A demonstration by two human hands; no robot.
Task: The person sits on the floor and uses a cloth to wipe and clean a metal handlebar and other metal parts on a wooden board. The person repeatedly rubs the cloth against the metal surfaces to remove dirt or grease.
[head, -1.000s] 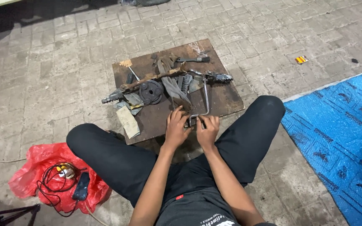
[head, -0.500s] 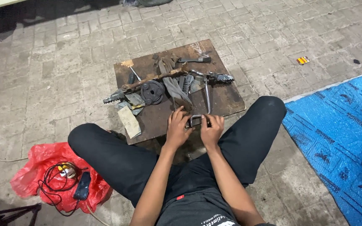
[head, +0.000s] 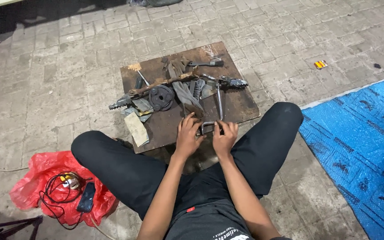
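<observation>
Both hands — left hand (head: 187,133), right hand (head: 224,137) — close around the bent chrome lever (head: 218,104) at the near edge of the rusty board (head: 241,106), work apparently midway — dismantled parts (head: 161,97) lie loose behind

both hands slid slightly nearer the body along the board (head: 241,106), toward its near edge. left hand (head: 187,134) spread its fingers flatter over the bent end of the chrome lever (head: 219,101); a second ago it sat more closed, higher on the bend. right hand (head: 224,138) closed in against the lever's end, thumb on the metal. the lever's bent end, plainly seen between the hands before, became mostly covered.
</observation>
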